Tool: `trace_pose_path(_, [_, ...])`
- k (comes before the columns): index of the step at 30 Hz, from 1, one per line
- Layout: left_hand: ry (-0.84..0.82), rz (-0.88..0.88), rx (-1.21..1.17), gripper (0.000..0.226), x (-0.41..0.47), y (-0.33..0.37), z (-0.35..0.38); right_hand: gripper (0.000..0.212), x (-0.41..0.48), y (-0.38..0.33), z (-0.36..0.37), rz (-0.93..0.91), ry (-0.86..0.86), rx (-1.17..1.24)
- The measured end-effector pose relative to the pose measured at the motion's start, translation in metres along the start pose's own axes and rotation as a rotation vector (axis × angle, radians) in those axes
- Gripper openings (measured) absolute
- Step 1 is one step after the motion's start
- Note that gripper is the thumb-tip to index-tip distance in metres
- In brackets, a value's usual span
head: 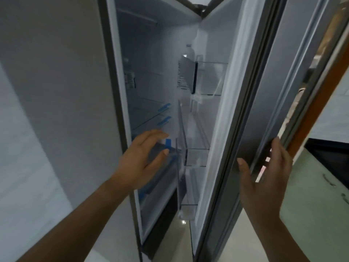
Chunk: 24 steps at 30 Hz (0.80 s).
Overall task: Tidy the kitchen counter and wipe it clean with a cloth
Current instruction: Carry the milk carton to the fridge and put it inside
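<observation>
While the fridge door (251,110) stands swung out to the right, I see my left hand (139,163) held in the opening of the fridge (151,82) by the lower shelves. Its fingers are loosely spread and hold nothing, just beside a strip of blue tape (167,143). My right hand (264,178) lies with straight fingers against the door's outer edge, thumb apart, not curled round it. A clear bottle (186,72) stands upright in the upper door bin (209,78). Past the door at right, a dark strip that looks like the counter (326,145) sits above pale green cabinet fronts (311,205).
</observation>
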<state>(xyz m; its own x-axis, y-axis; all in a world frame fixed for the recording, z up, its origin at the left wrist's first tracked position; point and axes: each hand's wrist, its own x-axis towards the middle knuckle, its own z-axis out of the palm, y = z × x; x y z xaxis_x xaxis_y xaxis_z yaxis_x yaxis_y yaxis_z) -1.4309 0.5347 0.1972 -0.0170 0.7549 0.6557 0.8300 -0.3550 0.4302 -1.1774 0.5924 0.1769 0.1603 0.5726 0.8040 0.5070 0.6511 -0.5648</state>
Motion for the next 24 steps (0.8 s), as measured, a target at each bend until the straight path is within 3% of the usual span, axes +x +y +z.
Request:
trace_pose_path(5, [0.244,-0.047,0.101,0.031,-0.022,-0.028,-0.043,0.066,-0.024,-0.035,0.044,-0.066,-0.065,0.084])
trace_pose_path(8, [0.369,-0.139,0.192,0.037,-0.024,-0.05,-0.056,0.065,-0.031,-0.049,0.068,-0.094,-0.06,0.119])
trace_pose_path(14, [0.328,-0.289,0.156,0.071,-0.021,-0.08,-0.052,0.069,-0.04,-0.061,0.104,-0.19,-0.1,0.204])
trace_pose_path(21, [0.327,-0.28,0.163,0.071,-0.023,-0.092,-0.044,0.066,-0.041,-0.077,0.15,-0.289,-0.366,0.398])
trace_pose_path(24, [0.329,-0.301,0.204,0.071,-0.022,-0.091,-0.044,0.063,-0.044,-0.08,0.166,-0.308,-0.361,0.409])
